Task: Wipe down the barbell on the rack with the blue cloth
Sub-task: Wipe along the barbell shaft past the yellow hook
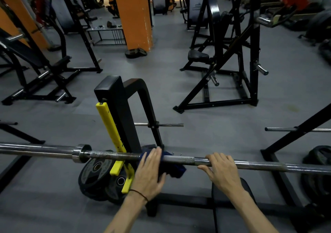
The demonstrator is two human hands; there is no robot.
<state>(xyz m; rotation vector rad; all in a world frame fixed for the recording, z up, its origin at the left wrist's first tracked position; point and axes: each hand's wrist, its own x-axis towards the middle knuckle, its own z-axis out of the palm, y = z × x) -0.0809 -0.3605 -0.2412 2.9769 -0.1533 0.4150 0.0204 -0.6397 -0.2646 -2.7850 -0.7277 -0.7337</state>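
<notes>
A steel barbell (180, 160) lies across the view from left to right, resting in the yellow hook of the black rack upright (123, 125). My left hand (149, 172) holds the dark blue cloth (176, 171) wrapped over the bar just right of the upright, fingers curled over the top and thumb under. Part of the cloth hangs below the bar. My right hand (222, 170) grips the bare bar a short way to the right, fingers hooked over it.
Black weight plates (97, 177) lean against the rack's base under the bar's left collar. A black bench pad (231, 206) sits below my right arm. More plates (318, 172) stand at the right. Other black machines and an orange pillar (136, 14) fill the grey floor beyond.
</notes>
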